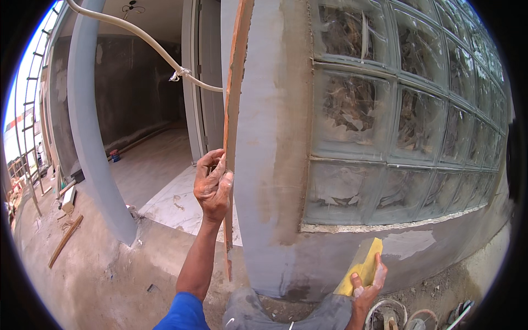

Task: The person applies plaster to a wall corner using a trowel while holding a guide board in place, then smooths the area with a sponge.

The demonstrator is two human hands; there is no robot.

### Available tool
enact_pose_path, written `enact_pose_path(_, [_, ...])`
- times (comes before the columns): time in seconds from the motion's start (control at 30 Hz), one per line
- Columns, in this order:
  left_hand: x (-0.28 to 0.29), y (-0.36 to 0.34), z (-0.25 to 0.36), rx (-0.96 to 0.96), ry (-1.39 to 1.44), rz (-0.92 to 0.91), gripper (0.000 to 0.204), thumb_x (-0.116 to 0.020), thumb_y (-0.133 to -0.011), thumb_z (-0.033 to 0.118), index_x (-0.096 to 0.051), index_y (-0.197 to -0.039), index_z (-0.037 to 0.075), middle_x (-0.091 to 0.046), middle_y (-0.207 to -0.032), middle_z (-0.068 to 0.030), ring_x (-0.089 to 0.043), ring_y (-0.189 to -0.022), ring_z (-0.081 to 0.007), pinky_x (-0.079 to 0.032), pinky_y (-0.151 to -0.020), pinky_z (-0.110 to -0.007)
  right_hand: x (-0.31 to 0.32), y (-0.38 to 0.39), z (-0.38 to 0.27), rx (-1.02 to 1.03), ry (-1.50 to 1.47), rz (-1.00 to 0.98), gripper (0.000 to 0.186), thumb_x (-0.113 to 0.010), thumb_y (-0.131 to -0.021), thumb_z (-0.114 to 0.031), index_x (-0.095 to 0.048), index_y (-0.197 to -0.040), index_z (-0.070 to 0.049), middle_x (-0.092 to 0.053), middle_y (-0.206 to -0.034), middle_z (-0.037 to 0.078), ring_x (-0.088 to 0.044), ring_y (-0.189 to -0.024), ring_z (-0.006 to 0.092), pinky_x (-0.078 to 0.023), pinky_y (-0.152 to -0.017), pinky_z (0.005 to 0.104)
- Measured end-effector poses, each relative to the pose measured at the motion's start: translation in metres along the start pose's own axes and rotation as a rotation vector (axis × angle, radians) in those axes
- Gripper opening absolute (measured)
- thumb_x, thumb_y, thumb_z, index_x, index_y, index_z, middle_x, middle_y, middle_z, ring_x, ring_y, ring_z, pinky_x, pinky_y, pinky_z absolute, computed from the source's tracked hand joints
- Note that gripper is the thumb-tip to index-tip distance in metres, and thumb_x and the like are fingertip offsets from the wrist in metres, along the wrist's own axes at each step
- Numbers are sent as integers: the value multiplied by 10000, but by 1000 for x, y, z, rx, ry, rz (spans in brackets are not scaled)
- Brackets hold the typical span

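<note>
My left hand [213, 190] pinches a long, thin wooden batten [235, 71] that stands upright along the left edge of the grey plastered wall [261, 220]. Fingers and thumb close on it at about mid-height. Low on the right, my right hand [372, 285] grips a yellow plastering float [362, 268], its thumb on the near side. The float is tilted, in front of the wall below the glass-block window [352, 118]; whether it touches the wall I cannot tell. A darker, damp-looking band of plaster [291, 165] runs down beside the glass blocks.
A pale hose [137, 30] crosses the doorway at upper left. Left of it rises a grey column [91, 121]. A loose board [66, 241] lies on the ground. By my right forearm stand buckets [386, 306] with tools. Rubble-strewn soil [440, 286] runs along the wall's foot.
</note>
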State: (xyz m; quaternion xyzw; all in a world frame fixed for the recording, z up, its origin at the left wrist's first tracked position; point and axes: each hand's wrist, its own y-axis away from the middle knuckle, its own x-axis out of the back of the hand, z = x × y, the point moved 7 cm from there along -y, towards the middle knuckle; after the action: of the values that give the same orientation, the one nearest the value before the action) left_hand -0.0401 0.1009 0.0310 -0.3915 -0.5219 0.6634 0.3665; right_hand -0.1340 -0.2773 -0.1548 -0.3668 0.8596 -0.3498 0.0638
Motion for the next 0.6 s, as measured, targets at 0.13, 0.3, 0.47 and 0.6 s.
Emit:
enact_pose_path(0.13, [6, -1, -25, 301, 519, -28, 342, -544, -779, 21, -636, -1104, -33, -510, -1204, -128, -566, -898, -160, -505, -775, -304, 1, -1, 0, 42, 11, 20, 755, -658, -626, -236, -452, -1299, 37, -495, -1156, 164, -479, -1110, 310, -349, -982, 407])
enact_pose_path(0.3, [13, 1, -40, 421, 633, -76, 491, -606, -683, 232, -642, -1079, -55, -594, -999, -171, -569, -789, -194, -478, -724, -328, -7, 1, -3, 46, -87, 19, 774, -655, -636, -240, -426, -1321, 35, -491, -1177, 161, -470, -1128, 305, -341, -991, 401])
enact_pose_path(0.47, [24, 4, -44, 478, 686, -63, 494, -619, -668, 231, -646, -1064, -63, -597, -1065, -189, -577, -782, -200, -489, -722, -330, -11, 2, -3, 48, -70, 18, 785, -651, -647, -248, -406, -1338, 32, -486, -1187, 164, -466, -1133, 308, -339, -995, 402])
enact_pose_path(0.6, [31, 6, -39, 420, 635, -30, 532, -643, -700, 258, -612, -1103, -88, -611, -1077, -205, -572, -831, -182, -479, -717, -280, -6, 1, 7, 46, -65, 10, 794, -650, -649, -266, -400, -1341, 33, -480, -1193, 170, -463, -1136, 315, -340, -995, 407])
